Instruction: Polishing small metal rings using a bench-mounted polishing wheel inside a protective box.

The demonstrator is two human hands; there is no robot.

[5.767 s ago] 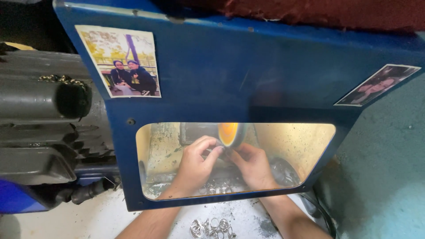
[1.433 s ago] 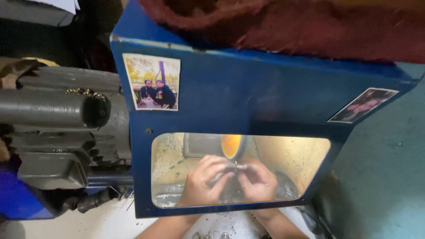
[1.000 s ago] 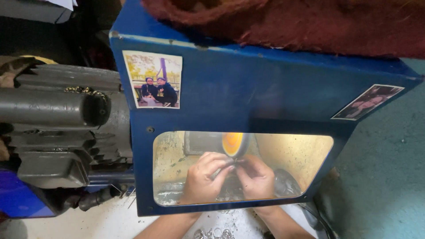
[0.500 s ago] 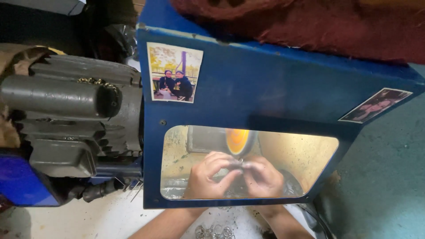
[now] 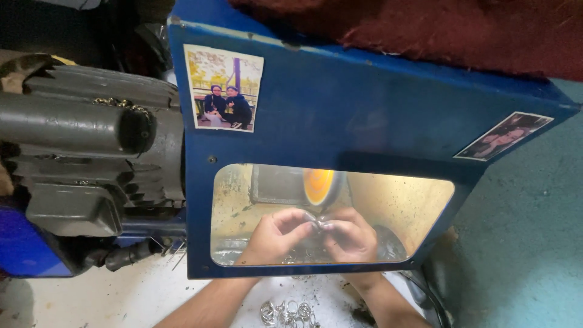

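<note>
Reaching in under a blue metal guard, both hands work behind its clear window, close together and just below a small orange polishing wheel. The left hand has its grip pressed together, fingertips pinching one side of a small silvery metal piece; the right hand pinches the other side in the same way, so the two sets of fingertips nearly touch. The metal piece sits right at the lower edge of the wheel, though whether it actually touches the wheel cannot be told through the yellowed pane. Both forearms pass beneath the bottom rim of the guard towards the camera. On the pale counter between the forearms lies a loose pile of silvery rings, near the wrists but apart from the hands. More small shiny pieces seem to lie inside the housing below the hands, too blurred to make out. Left of the guard stands a grey ribbed electric motor, touching or nearly touching the guard's side. Two photo prints are stuck on the guard, one at the upper left and one at the right. A dark red cloth lies over the top of the guard.
</note>
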